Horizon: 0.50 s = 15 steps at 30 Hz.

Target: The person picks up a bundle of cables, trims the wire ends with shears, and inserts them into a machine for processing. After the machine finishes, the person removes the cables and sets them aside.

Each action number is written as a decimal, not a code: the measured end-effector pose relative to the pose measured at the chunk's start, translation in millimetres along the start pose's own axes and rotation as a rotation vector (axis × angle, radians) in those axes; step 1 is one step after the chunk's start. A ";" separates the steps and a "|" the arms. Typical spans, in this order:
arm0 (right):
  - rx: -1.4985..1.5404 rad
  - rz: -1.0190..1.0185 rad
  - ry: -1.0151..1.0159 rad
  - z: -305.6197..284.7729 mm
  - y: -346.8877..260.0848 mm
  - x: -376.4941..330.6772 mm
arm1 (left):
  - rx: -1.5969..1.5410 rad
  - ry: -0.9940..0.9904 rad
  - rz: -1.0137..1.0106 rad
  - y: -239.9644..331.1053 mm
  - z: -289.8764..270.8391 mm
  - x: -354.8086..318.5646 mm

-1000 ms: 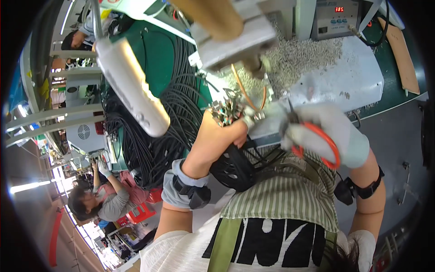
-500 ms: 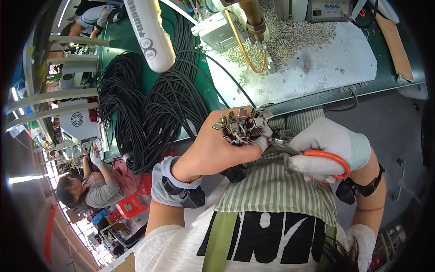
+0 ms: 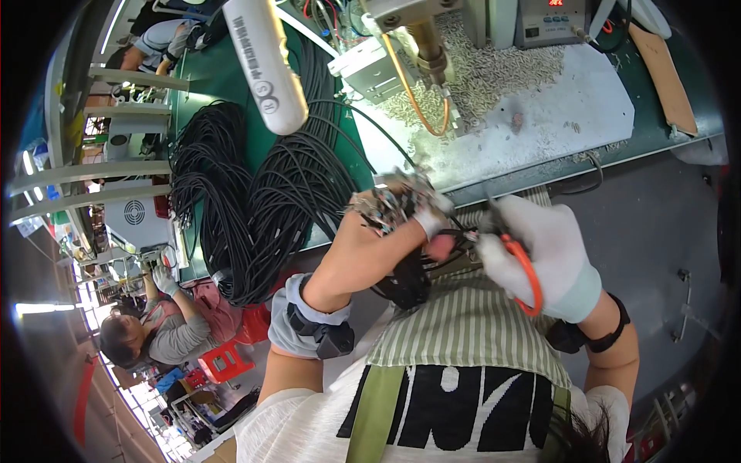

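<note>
black cable bundle (image 3: 407,282): we are seeing it hanging below the left hand (image 3: 363,251), before the striped apron (image 3: 463,332).
metal ends (image 3: 390,207): fanning out above that fist, blurring.
left hand: wrapping round the bundle, fingers curling in.
right hand (image 3: 549,243): white-gloved, curling round orange-handled cutters (image 3: 531,274); blades are blurring, so we are not telling whether they are parting.
feel: we are judging the cable springy and light, the ends stiff, their wire joints fragile; we are favouring a hold on the black jacket.
lettering: we are noting dark print down the lamp (image 3: 266,69), bold characters across the shirt (image 3: 502,386), red digits on the control box (image 3: 552,21).
</note>
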State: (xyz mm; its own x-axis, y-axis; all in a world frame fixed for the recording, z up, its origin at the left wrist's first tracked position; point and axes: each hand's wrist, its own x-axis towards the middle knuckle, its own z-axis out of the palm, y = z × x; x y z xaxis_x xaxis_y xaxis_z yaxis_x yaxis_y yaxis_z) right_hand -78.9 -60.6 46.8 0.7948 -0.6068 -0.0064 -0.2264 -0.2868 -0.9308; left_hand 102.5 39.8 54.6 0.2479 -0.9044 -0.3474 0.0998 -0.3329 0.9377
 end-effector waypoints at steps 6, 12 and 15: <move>-0.553 0.008 -0.123 -31.3 40.9 -28.7 | -0.200 -0.083 0.066 -11.3 -14.9 5.5; -0.130 -0.030 0.079 -19.9 -19.1 18.2 | -0.091 -0.303 -0.132 -5.8 -6.1 -0.6; -0.037 -0.112 0.008 -14.1 -12.5 28.3 | -0.087 -0.266 -0.152 -8.9 -4.8 -10.2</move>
State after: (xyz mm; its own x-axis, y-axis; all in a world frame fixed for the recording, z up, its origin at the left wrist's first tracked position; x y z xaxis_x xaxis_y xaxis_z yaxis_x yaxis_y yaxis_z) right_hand -61.6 -84.6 63.4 0.8117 -0.5756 0.0997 -0.1575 -0.3800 -0.9115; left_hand 103.7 53.2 49.7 -0.0360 -0.8880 -0.4584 0.2013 -0.4557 0.8671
